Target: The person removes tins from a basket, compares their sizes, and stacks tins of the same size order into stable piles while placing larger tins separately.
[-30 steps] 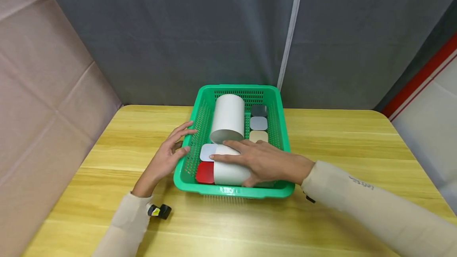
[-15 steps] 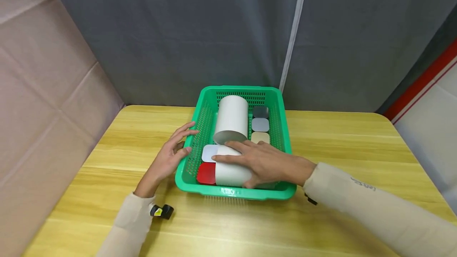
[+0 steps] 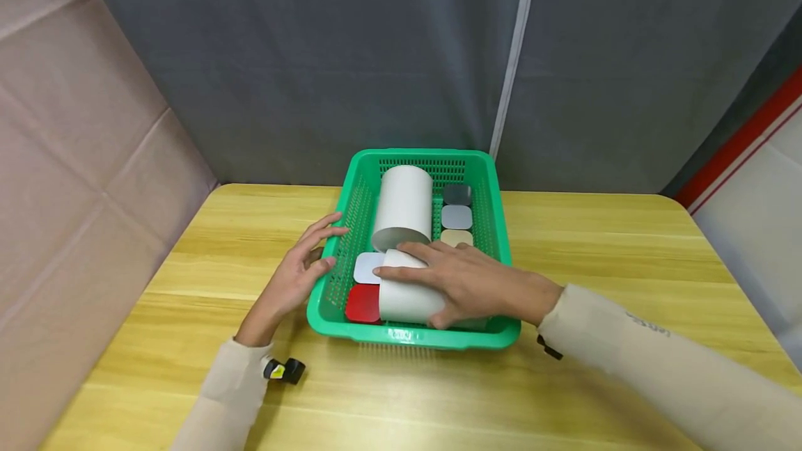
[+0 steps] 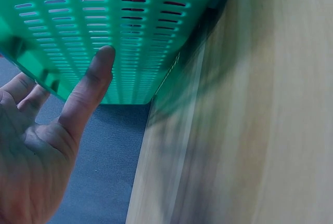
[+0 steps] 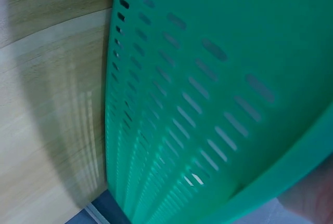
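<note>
A green plastic basket stands on the table, with a white cylinder lying in its far half. Across its near half lies a second white cylinder, which my right hand grips from above, thumb on the near side and fingers over the far side. The palm covers its right end. At the basket's left side is my left hand, fingers extended to the rim. In the left wrist view its thumb lies straight against the slotted wall. The right wrist view shows mostly the basket's outer side.
Left of the held cylinder are a pale square lid and a red one. A black lid, a grey lid and a cream lid line the basket's right side. Behind the wooden table hangs a grey curtain.
The right hand and the near cylinder have shifted slightly right, and the cylinder's far edge sits a little higher in view. The left hand stays at the basket's side.
</note>
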`<state>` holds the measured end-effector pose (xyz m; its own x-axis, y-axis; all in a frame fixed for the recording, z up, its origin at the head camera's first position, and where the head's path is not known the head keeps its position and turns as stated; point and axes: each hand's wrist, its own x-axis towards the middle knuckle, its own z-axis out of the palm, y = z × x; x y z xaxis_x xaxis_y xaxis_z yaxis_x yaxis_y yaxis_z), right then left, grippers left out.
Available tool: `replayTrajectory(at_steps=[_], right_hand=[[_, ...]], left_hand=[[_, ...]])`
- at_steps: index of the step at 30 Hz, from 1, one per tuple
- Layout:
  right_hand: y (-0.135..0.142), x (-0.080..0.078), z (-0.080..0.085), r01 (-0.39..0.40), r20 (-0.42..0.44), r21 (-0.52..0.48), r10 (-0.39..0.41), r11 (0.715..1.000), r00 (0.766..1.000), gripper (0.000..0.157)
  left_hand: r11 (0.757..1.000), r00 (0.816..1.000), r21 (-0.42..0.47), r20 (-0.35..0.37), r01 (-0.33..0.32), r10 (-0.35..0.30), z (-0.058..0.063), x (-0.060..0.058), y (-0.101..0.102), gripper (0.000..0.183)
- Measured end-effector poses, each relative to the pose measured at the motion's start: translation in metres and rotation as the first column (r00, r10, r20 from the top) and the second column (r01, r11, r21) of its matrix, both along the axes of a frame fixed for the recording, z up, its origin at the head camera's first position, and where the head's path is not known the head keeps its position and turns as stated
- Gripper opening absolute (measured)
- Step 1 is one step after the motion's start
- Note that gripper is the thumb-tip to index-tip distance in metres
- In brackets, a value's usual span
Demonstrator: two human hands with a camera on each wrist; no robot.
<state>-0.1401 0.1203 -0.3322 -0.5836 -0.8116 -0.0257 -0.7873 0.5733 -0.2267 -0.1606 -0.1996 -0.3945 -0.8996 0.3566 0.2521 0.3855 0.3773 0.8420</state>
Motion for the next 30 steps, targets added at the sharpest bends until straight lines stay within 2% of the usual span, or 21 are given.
replayTrajectory(at_steps=[12,22,30], right_hand=[[-0.001,0.004,0.017,0.035,-0.092,0.015,-0.034,0.999,0.995,0.094],[0.007,0.008,0.036,0.080,-0.149,-0.057,-0.088,0.995,0.985,0.093],[0.016,0.009,0.051,0.068,-0.194,-0.154,-0.098,0.986,0.976,0.090]], left_hand=[[1.000,1.000,0.010,0.006,0.005,-0.005,0.001,0.000,0.000,0.049],[1.000,1.000,0.018,0.007,0.008,-0.009,0.000,0.000,-0.001,0.049],[0.999,1.000,0.031,0.009,0.011,-0.011,0.000,0.001,-0.001,0.049]])
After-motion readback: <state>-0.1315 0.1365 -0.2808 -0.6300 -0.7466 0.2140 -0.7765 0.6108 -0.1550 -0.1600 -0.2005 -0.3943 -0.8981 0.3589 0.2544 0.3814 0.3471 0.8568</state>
